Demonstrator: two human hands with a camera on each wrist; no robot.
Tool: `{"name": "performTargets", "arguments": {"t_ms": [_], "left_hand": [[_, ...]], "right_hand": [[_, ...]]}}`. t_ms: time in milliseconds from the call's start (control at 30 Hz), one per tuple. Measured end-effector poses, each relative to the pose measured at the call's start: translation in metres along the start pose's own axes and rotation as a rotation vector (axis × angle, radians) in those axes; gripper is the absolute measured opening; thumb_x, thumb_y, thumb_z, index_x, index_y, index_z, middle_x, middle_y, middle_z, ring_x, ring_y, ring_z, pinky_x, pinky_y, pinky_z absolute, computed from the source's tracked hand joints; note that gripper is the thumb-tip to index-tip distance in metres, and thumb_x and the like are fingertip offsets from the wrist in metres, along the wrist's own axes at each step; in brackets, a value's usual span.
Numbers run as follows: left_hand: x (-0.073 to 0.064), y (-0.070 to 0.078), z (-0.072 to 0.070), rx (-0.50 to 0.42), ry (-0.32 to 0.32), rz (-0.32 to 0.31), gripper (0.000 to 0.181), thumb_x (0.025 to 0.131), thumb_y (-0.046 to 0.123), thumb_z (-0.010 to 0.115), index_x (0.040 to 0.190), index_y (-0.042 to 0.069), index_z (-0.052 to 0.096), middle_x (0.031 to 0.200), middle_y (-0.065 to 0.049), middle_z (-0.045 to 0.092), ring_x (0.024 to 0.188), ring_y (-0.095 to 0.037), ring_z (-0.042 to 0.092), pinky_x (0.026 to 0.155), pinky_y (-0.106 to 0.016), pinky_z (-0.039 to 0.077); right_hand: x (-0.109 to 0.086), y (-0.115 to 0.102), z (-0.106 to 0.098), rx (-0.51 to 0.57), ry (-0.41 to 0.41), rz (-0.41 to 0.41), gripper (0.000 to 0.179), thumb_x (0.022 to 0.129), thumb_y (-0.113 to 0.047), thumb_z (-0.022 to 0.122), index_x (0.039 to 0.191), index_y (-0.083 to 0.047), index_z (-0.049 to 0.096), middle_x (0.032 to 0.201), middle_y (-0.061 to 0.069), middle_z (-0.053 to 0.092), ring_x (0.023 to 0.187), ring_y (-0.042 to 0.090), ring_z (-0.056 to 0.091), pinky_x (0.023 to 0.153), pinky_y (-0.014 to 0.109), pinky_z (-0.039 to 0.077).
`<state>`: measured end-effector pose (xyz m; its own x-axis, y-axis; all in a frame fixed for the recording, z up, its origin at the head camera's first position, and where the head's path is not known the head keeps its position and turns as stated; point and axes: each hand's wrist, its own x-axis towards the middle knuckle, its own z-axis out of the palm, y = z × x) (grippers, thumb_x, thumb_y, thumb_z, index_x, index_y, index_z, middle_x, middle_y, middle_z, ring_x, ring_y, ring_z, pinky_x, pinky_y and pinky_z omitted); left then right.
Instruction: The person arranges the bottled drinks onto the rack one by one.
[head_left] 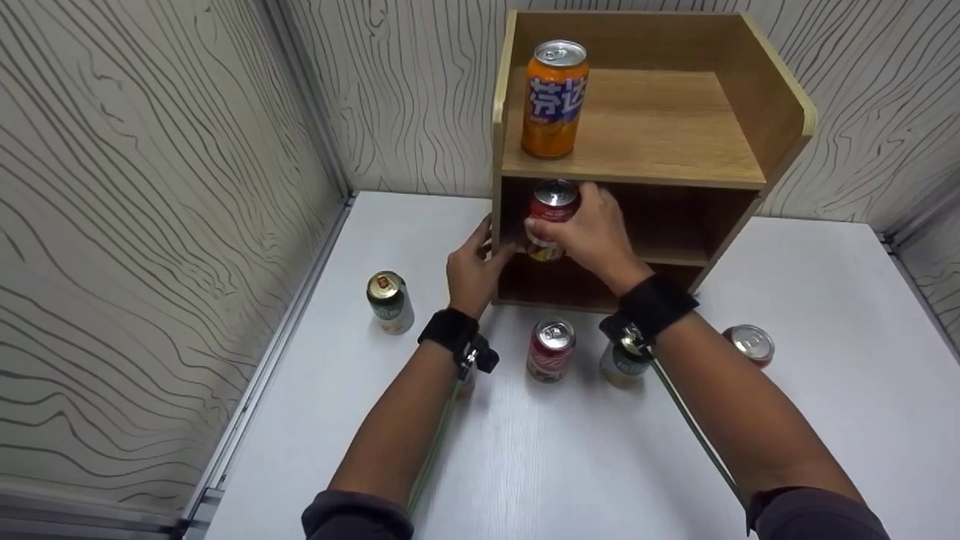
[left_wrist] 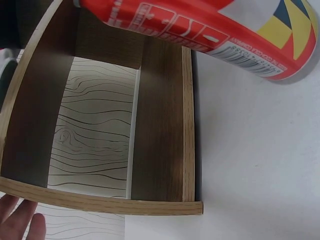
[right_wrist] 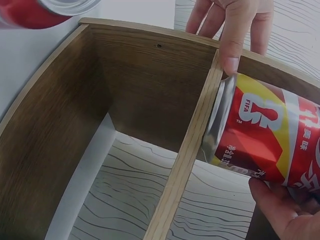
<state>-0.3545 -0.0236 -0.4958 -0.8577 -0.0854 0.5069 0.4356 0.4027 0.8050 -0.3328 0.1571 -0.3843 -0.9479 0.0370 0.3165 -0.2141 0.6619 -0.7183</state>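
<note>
R hand (head_left: 598, 234) grasping red can (head_left: 553, 212), approx. upright, at mouth of shelf (head_left: 652, 124), mid. tier; L hand (head_left: 475, 276) pinching shelf's side, prob. bracing. Step (appar.): loading can. Next move prob. calls for level push in, then release.

The head camera looks forward and down from above my forearms (head_left: 397, 427), set far enough back to take in the wooden shelf unit (head_left: 652, 112), the white table (head_left: 525, 457) and the patterned wall (head_left: 420, 97) behind. My left wrist camera (head_left: 484, 356) sits close to the unit's open front and faces into the lower compartment (left_wrist: 162, 130), its picture turned so the table stands at the right; my right wrist camera (head_left: 616, 328), also near, faces the same compartment turned the opposite way, table at the left, and both show fingers (left_wrist: 19, 222) of my left hand (head_left: 472, 276).
</note>
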Motion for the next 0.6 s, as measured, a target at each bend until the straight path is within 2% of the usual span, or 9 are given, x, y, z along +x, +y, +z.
{"name": "performTargets", "arguments": {"t_ms": [267,600], "left_hand": [[-0.001,-0.001,0.000,0.015,-0.009,-0.026,0.061,0.087,0.036,0.074,0.141,0.017,0.054,0.121,-0.004,0.066,0.099,-0.013,0.067,0.086,-0.028,0.054],[0.000,-0.001,0.001,0.026,-0.003,-0.019,0.059,0.087,0.032,0.075,0.141,0.018,0.054,0.124,-0.001,0.065,0.098,-0.011,0.067,0.086,-0.024,0.052]], "right_hand": [[0.010,-0.003,0.007,0.049,-0.016,0.036,0.080,0.064,-0.056,0.086,0.111,0.003,0.058,0.100,0.014,0.064,0.086,0.026,0.063,0.073,0.037,0.054],[0.017,-0.008,0.015,0.046,-0.024,0.080,0.076,0.065,-0.058,0.085,0.107,0.001,0.063,0.095,0.012,0.067,0.082,0.025,0.064,0.068,0.036,0.054]]}}
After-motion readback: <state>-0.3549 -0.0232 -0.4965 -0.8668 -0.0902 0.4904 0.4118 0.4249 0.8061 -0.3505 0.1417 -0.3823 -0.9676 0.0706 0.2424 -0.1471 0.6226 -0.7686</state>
